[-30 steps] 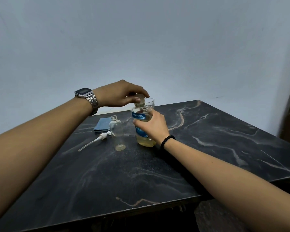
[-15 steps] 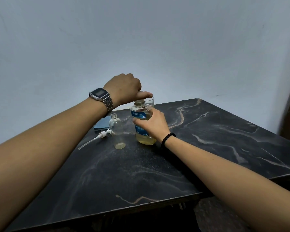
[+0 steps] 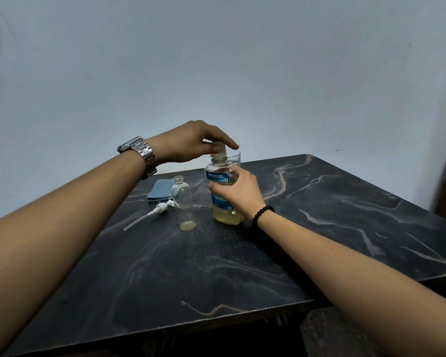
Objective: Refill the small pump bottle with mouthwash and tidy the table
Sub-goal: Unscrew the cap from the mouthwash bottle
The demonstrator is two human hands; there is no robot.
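A clear mouthwash bottle (image 3: 223, 199) with a blue label and yellow liquid low inside stands upright on the dark marble table (image 3: 242, 253). My right hand (image 3: 238, 194) grips its body. My left hand (image 3: 191, 143) holds the clear cap (image 3: 220, 150) with its fingertips just above the bottle's threaded neck. To the left stands the small clear pump bottle (image 3: 183, 204), uncapped, with a trace of liquid at the bottom. Its white pump head (image 3: 153, 213) with its tube lies on the table beside it.
A folded blue cloth (image 3: 159, 189) lies behind the small bottle. A clear drinking glass (image 3: 234, 158) stands right behind the mouthwash bottle. The table ends at a pale wall at the back, and its front edge is near me.
My left hand turned on the cap, wrist rotating, and the cap now sits lifted slightly off the neck. My right hand kept the bottle still.
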